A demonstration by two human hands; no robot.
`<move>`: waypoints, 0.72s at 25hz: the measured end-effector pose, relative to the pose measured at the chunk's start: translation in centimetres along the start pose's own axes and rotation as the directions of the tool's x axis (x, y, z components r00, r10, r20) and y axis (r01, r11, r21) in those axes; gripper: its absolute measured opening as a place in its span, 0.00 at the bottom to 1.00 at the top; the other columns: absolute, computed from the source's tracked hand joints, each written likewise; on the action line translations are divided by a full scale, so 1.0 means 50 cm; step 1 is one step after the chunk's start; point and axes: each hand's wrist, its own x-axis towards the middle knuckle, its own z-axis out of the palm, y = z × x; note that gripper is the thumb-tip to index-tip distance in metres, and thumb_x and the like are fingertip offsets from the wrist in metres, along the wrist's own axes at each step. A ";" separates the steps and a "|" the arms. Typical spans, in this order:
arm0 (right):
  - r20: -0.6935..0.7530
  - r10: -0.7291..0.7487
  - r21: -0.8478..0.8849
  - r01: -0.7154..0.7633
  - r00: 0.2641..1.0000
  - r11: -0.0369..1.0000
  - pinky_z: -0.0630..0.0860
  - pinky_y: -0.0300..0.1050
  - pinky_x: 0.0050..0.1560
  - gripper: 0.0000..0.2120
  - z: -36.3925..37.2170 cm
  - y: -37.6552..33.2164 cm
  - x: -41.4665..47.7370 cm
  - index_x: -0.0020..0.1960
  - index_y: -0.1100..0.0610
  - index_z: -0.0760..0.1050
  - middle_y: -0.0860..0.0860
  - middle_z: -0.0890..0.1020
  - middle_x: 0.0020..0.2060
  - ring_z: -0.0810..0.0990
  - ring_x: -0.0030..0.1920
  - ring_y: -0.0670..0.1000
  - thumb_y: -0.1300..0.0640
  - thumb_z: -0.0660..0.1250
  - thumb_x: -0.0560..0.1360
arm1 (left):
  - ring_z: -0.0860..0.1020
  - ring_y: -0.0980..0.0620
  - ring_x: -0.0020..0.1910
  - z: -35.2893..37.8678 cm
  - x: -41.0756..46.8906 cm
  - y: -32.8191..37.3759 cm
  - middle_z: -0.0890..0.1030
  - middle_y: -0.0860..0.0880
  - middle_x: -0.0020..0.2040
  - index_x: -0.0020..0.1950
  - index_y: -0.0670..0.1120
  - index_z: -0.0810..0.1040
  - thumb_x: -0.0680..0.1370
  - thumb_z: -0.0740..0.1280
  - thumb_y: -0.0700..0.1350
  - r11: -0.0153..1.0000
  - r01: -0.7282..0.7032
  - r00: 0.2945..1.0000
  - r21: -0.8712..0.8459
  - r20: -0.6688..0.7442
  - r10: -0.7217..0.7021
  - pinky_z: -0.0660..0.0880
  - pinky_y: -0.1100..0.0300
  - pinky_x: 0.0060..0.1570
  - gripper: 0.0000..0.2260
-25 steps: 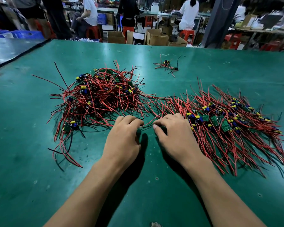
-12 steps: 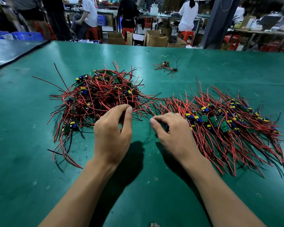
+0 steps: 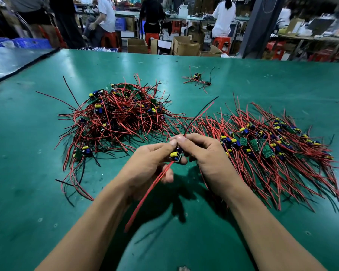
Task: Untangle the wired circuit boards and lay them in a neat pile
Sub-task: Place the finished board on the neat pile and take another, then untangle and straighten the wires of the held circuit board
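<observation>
**One board held clear of the table, pinched between both hands**

Head view. Holding one small wired circuit board [image 3: 177, 157] above the green table [image 3: 37, 202], in front of the gap between two heaps. Gripped from below and the side by the left hand [image 3: 145, 169], fingers curled round it, fingertip up against the right thumb. Pinched at its top end by the right hand [image 3: 211, 155], thumb and forefinger closed where the upper leads come out, other fingers curled behind. Yellow and blue capacitors facing the camera. Running up and away from the pinch: a black and a red lead [image 3: 201, 111], free in the air over the wires below. Hanging from the board's lower end toward the camera, across the left palm: a pair of red leads [image 3: 145, 198], blurred toward the tip.

On the table to the left, a tangled heap [image 3: 117, 118] of boards with red and black wires, strands sticking out all ways. To the right, just beside the right hand, a flatter pile [image 3: 278, 153], boards in a band, wires combed roughly one way. Joined just beyond the hands by a thin bridge of red wires. Farther back, well apart from both, a small stray cluster [image 3: 197, 79].

Past the table's far edge: cardboard boxes [image 3: 184, 45], red stools [image 3: 221, 43], blue crates [image 3: 31, 43], people at benches [image 3: 223, 16], all blurred.
</observation>
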 end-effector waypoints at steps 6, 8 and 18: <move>-0.049 0.133 0.063 -0.129 0.990 0.990 0.70 0.39 0.29 0.11 -0.006 0.001 0.002 0.39 0.58 0.84 0.52 0.78 0.29 0.72 0.27 0.48 0.54 0.71 0.77 | 0.78 0.50 0.25 -0.012 0.006 -0.016 0.81 0.42 0.33 0.39 0.44 0.85 0.72 0.71 0.47 0.998 0.044 0.995 -0.053 0.092 -0.039 0.77 0.62 0.27 0.07; -0.033 0.175 0.024 -0.175 0.984 0.984 0.72 0.46 0.34 0.12 -0.007 0.006 0.001 0.38 0.59 0.84 0.58 0.78 0.31 0.73 0.30 0.55 0.53 0.72 0.77 | 0.80 0.49 0.27 -0.014 0.004 -0.022 0.82 0.43 0.34 0.38 0.46 0.85 0.73 0.71 0.46 0.998 0.035 0.995 0.045 0.090 -0.039 0.77 0.62 0.28 0.06; -0.008 0.125 -0.175 -0.124 0.992 0.977 0.76 0.47 0.31 0.14 -0.009 0.024 0.001 0.48 0.59 0.83 0.55 0.81 0.30 0.79 0.27 0.53 0.48 0.70 0.79 | 0.81 0.44 0.28 0.003 0.017 -0.043 0.79 0.43 0.31 0.44 0.41 0.76 0.82 0.61 0.40 0.998 0.005 1.000 0.056 -0.025 -0.004 0.78 0.59 0.28 0.09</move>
